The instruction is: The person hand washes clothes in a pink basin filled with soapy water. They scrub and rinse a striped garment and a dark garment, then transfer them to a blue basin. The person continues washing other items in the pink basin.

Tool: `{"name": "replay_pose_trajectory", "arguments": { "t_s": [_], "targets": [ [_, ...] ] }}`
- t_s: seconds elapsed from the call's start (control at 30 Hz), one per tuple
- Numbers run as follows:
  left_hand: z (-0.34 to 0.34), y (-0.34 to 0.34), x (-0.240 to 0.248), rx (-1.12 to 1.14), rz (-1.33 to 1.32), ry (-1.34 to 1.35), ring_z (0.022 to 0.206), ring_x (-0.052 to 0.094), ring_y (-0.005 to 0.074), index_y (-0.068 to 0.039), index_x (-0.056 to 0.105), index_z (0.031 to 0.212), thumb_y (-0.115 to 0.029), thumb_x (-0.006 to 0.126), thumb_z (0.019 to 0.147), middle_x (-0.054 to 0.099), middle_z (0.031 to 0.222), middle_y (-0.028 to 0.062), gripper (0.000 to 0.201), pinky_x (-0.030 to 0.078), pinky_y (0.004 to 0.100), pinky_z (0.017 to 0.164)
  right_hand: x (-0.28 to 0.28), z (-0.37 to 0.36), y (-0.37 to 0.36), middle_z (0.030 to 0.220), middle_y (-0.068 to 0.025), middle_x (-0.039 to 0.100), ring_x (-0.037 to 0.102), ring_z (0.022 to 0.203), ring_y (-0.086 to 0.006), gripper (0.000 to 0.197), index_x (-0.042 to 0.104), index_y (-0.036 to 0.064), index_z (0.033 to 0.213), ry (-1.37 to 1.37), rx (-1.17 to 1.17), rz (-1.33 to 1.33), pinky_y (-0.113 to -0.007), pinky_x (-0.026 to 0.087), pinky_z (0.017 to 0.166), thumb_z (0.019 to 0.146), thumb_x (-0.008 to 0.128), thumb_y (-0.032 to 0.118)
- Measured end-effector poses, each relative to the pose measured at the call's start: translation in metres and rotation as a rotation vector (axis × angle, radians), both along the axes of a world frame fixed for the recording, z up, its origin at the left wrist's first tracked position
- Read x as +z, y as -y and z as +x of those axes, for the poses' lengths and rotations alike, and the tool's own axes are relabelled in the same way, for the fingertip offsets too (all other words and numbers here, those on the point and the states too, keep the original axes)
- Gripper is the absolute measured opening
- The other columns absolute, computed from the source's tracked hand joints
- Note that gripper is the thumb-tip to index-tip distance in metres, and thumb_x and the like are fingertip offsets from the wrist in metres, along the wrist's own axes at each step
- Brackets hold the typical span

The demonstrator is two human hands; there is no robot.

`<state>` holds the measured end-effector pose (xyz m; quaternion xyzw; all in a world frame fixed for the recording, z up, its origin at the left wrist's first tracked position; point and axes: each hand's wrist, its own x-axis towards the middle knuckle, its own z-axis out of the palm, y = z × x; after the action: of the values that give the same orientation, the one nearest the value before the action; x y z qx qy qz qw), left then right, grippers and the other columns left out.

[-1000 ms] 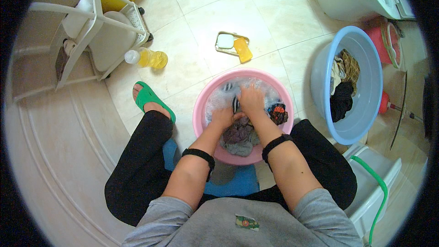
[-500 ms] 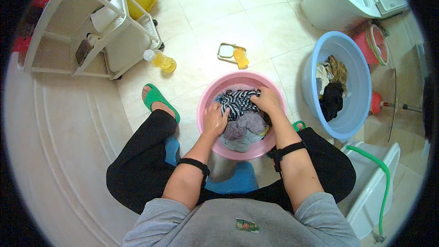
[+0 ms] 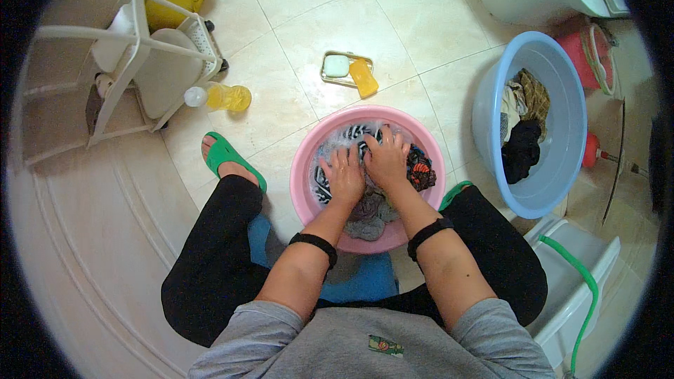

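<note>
Between my legs on the floor stands a pink basin [image 3: 298, 193] with wet clothes and suds. My left hand [image 3: 344, 174] lies on the clothes with its fingers spread. Beside it, my right hand [image 3: 387, 160] also presses down, fingers apart. Both hands partly cover a black-and-white striped cloth [image 3: 321, 187]. A grey-purple cloth [image 3: 368, 227] is bunched at the near side of the basin. Right of my right hand shows a dark patterned cloth [image 3: 423, 177] with orange marks.
Beyond the basin sits a soap dish [image 3: 340, 83] with a pale bar [image 3: 336, 66] and an orange bar [image 3: 364, 78]. A bottle of yellow liquid [image 3: 229, 98] stands near the white shelf [image 3: 140, 42]. At right are a blue tub [image 3: 484, 116] of clothes, a pink bucket [image 3: 581, 60] and a green hose [image 3: 577, 267].
My hands have come closer together and spread flat on the clothes. The striped cloth has dropped lower into the suds, and the orange-marked cloth now shows. The view has shifted slightly.
</note>
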<state>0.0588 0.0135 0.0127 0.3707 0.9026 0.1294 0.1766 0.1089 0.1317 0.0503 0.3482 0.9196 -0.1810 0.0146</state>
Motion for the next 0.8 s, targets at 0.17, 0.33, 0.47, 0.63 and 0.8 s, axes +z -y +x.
{"name": "replay_pose_trajectory", "arguments": {
  "t_s": [0.17, 0.33, 0.47, 0.63, 0.8],
  "targets": [
    [-0.01, 0.005, -0.019, -0.147, -0.082, -0.042, 0.101, 0.06, 0.0355, -0.007, 0.068, 0.109, -0.017, 0.053, 0.086, 0.066, 0.097, 0.0178, 0.029, 0.026, 0.0709, 0.1, -0.013, -0.014, -0.006, 0.127, -0.0195, 0.053, 0.051, 0.112, -0.0412, 0.03, 0.069, 0.018, 0.107, 0.14, 0.016, -0.115, -0.06, 0.035, 0.097, 0.077, 0.065, 0.019],
    [-0.026, 0.0, -0.012, -0.299, -0.423, 0.409, 0.093, 0.066, 0.0382, -0.005, 0.067, 0.111, -0.015, 0.047, 0.089, 0.068, 0.101, 0.0206, 0.031, 0.038, 0.0548, 0.104, -0.02, -0.019, -0.007, 0.12, -0.0191, 0.055, 0.051, 0.114, -0.0409, 0.034, 0.067, 0.0169, 0.111, 0.205, 0.07, -0.091, -0.061, 0.035, 0.098, 0.077, 0.065, 0.018],
    [-0.033, 0.012, 0.011, -0.057, -0.041, 0.284, 0.109, 0.06, 0.039, -0.006, 0.06, 0.124, -0.013, 0.046, 0.091, 0.065, 0.112, 0.0209, 0.037, 0.042, 0.044, 0.103, -0.003, -0.012, -0.014, 0.115, -0.0186, 0.057, 0.051, 0.113, -0.0391, 0.034, 0.065, 0.0139, 0.114, -0.029, 0.011, -0.068, -0.056, 0.038, 0.097, 0.081, 0.068, 0.021],
    [-0.048, 0.047, 0.041, 0.103, 0.35, 0.366, 0.115, 0.054, 0.0389, -0.007, 0.063, 0.122, -0.014, 0.052, 0.091, 0.059, 0.125, 0.0208, 0.035, 0.042, 0.0428, 0.101, 0.044, 0.009, -0.031, 0.114, -0.019, 0.061, 0.055, 0.112, -0.0377, 0.041, 0.063, 0.0088, 0.117, -0.065, -0.134, -0.34, -0.047, 0.044, 0.096, 0.084, 0.069, 0.031],
    [-0.052, 0.057, 0.056, 0.544, 0.471, 0.874, 0.102, 0.062, 0.0265, -0.003, 0.068, 0.111, -0.012, 0.052, 0.087, 0.068, 0.108, 0.0144, 0.03, 0.046, 0.0356, 0.094, 0.103, 0.008, -0.015, 0.104, -0.0222, 0.068, 0.065, 0.1, -0.0378, 0.044, 0.068, 0.0035, 0.108, -0.225, -0.198, -0.435, -0.045, 0.049, 0.089, 0.082, 0.07, 0.038]
  ]
}}
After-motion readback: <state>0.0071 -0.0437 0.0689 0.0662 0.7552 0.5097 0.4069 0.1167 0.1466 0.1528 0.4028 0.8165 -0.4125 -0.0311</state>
